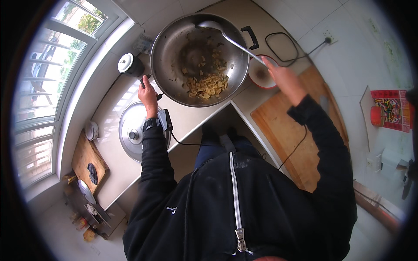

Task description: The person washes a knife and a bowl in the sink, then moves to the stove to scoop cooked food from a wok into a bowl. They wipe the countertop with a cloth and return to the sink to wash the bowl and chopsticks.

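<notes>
A large metal wok (169, 65) stands before me on the counter. Chopped yellowish food pieces (209, 86) lie heaped in its near part, with scattered bits and brown residue around them. My left hand (148, 97) is closed around the wok's black left handle (159, 97). In my right hand (284, 77) is the handle of a long metal wok ladle (240, 46); its head rests against the wok's far inner wall, away from the heap. The wok's other black handle (250, 37) sticks out at the right. Whatever supports the wok from below is hidden.
A domed metal lid (128, 130) lies by my left forearm. Left of the wok stands a dark pot with white lid (126, 63). A red-rimmed bowl (261, 84) sits under my right hand, near a wooden board (277, 120). A black power cord (295, 60) runs to the wall.
</notes>
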Tool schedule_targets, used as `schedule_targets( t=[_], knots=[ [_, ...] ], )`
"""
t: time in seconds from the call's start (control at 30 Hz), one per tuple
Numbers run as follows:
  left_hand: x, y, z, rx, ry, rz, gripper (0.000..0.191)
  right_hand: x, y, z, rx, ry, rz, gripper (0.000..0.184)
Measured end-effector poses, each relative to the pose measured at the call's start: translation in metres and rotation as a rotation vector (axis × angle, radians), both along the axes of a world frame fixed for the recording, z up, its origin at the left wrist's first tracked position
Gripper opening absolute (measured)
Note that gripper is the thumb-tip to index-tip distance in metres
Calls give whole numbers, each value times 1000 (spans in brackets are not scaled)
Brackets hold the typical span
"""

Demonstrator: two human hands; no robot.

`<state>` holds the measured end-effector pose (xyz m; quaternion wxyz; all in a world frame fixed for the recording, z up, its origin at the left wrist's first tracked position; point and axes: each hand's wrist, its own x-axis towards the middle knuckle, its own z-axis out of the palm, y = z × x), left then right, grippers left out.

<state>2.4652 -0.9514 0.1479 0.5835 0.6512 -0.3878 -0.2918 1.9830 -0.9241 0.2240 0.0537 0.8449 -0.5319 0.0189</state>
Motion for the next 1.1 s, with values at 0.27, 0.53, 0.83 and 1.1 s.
schedule_targets(
  t=[0.27,0.53,0.83,1.1],
  knots=[
    [-2,4,-4,14,-19,71,49,-18,73,10,327,377,85,67],
    [-3,0,0,20,-72,40,50,-10,24,-8,228,111,-169,62],
    [-20,4,9,58,5,125,49,6,107,-29,515,-339,-104,54],
    [-39,6,22,15,53,136,46,0,104,-58,571,-657,-147,54]
  ],
)
